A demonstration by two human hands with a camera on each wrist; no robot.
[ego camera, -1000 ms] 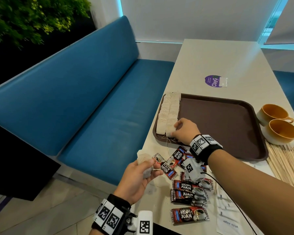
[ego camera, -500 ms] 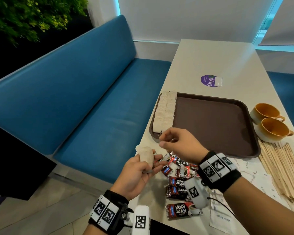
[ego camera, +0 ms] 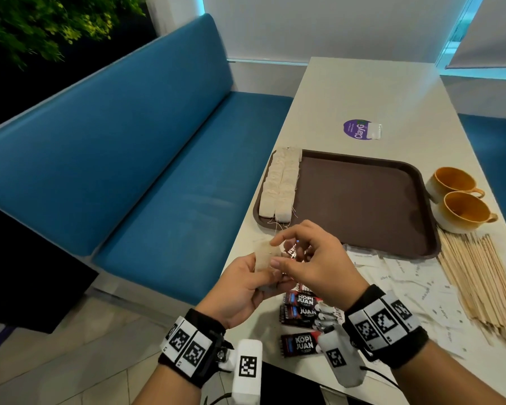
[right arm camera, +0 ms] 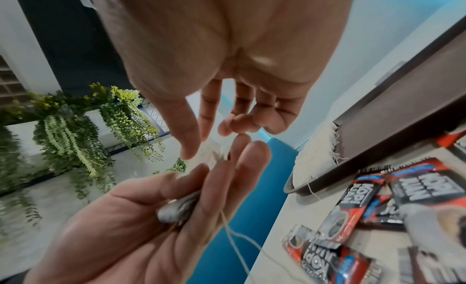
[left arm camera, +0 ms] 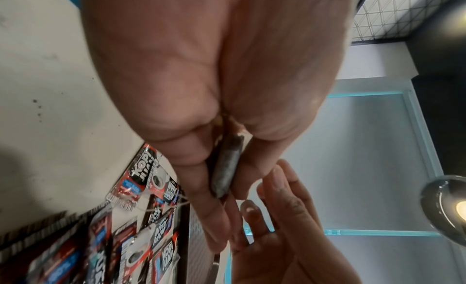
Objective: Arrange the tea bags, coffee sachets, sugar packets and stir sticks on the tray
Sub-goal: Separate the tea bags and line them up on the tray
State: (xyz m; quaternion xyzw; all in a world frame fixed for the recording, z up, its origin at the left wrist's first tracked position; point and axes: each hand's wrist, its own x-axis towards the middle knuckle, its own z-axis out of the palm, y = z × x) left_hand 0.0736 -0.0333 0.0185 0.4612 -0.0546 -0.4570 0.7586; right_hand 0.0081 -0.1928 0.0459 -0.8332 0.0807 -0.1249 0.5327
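From the head view, my left hand (ego camera: 243, 285) grips a small stack of tea bags (ego camera: 264, 258) upright, long axis pointing away from me. My right hand (ego camera: 313, 258), thumb and forefinger parted, closes on the top bag; whether it pinches yet I cannot tell. The tray (ego camera: 362, 200) lies just beyond this grip, its tea-bag rows (ego camera: 279, 188) ahead and slightly left.

The left wrist view shows the stack edge-on between my thumb and fingers.

The right wrist view shows my right fingertips (right arm camera: 188, 148) at the bag's top, string dangling.
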